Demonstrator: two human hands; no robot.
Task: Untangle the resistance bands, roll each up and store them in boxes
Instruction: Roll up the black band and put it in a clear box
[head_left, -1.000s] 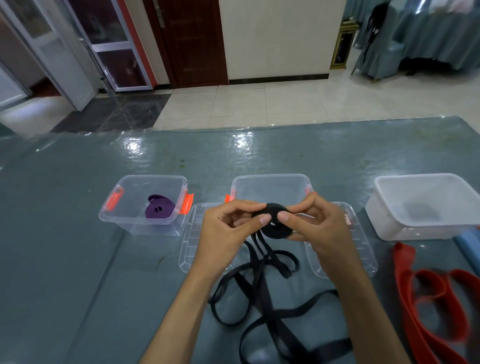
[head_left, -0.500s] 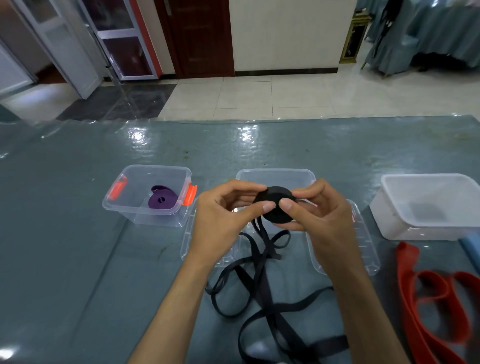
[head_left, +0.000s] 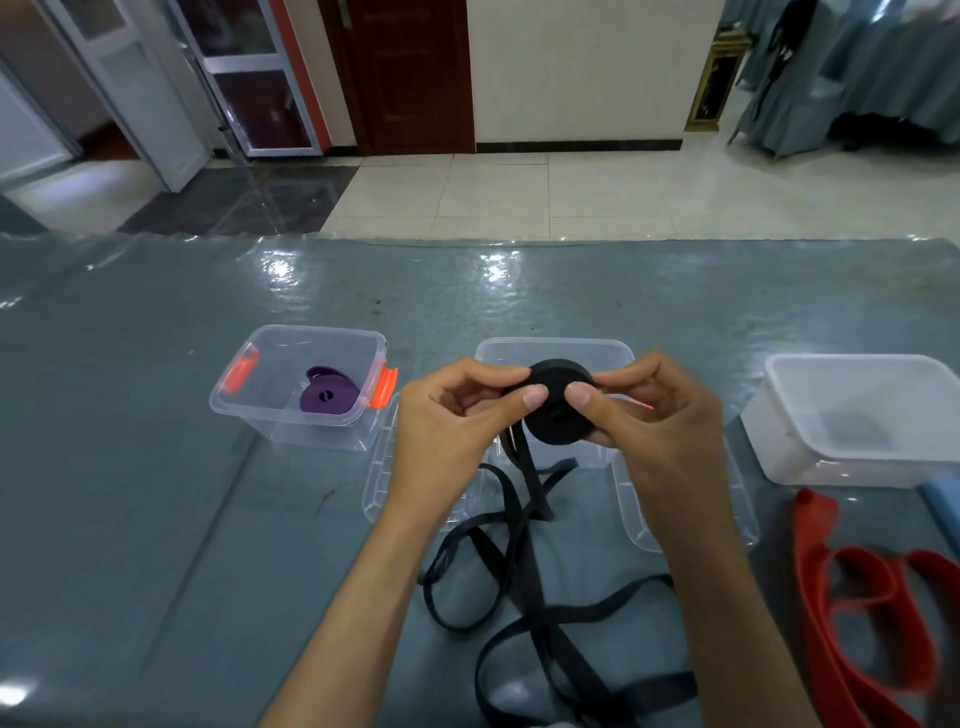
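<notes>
Plainly mid-roll, the left hand (head_left: 447, 415) and right hand (head_left: 644, 415) pinch the black band's coil (head_left: 558, 410) above the table's (head_left: 130, 519) middle, keeping it tight; its loose tail (head_left: 519, 571) trails toward the near edge.

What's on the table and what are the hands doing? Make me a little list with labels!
Left hand: pinches the black roll
Right hand: pinches the black roll
Black roll: partly wound, held above the table
Loose black band: hangs from the roll, looped on the table
Purple band: rolled up, inside the left clear box
Middle clear box: behind the hands
White box: on the right
Red band: unrolled, near the white box
</notes>
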